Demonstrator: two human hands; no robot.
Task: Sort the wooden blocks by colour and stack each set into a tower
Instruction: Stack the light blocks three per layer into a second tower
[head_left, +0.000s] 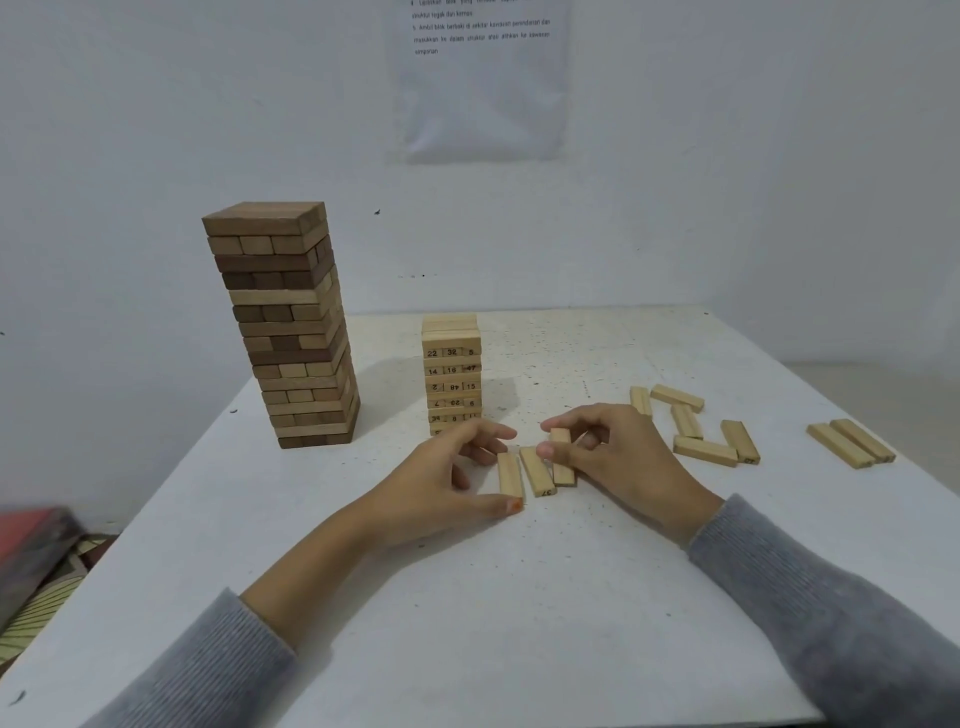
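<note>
Pale wood is what I am working with now. Three pale blocks lie close together on the white table (519, 597) in the middle of the frame, between the two hands. The left hand (447, 483) curls round the left block (509, 474), thumb at its near end and fingers at its far end. The right hand (618, 457) pinches the right block (562, 457) between thumb and first finger. The middle block (537, 470), with 37 on its end, lies free between them and sits a bit crooked.

I think the step is to make these three into one neat row. The row then goes on top of the pale tower (451, 374), which stands just behind the hands.

To do it well, I would push the two outer blocks in until all three sides touch. I would line up the ends so none sticks out. Then I would squeeze from both sides and lift the row flat, so the middle block does not drop. I would set it down softly, turned across the row under it, and let go slowly.

The tall brown tower (291, 327) stands in the left of the frame, well apart. More loose pale blocks (696, 426) wait at the right of the frame.
</note>
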